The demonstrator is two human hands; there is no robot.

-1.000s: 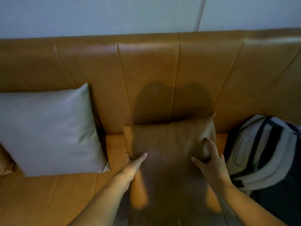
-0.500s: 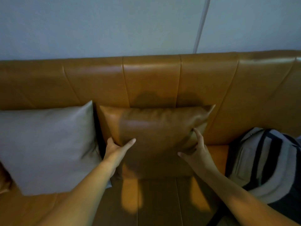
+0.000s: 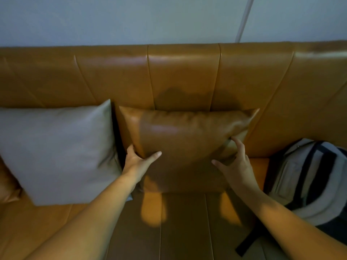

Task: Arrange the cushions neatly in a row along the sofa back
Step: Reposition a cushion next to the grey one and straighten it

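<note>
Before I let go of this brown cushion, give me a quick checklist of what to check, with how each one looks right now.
1. Brown cushion upright against the sofa back: ok, its top edge leans on the backrest.
2. Level top edge: ok, roughly horizontal.
3. In line with the grey cushion: ok, side by side; whether they touch, cannot tell.
4. Left hand grip: ok, thumb in front, fingers behind the lower left edge.
5. Right hand grip: ok, fingers pinching the lower right side.
6. Room on the right: ok, the backpack lies clear of the cushion.
7. Bottom edge seated on the sofa seat: cannot tell, in shadow.
</note>
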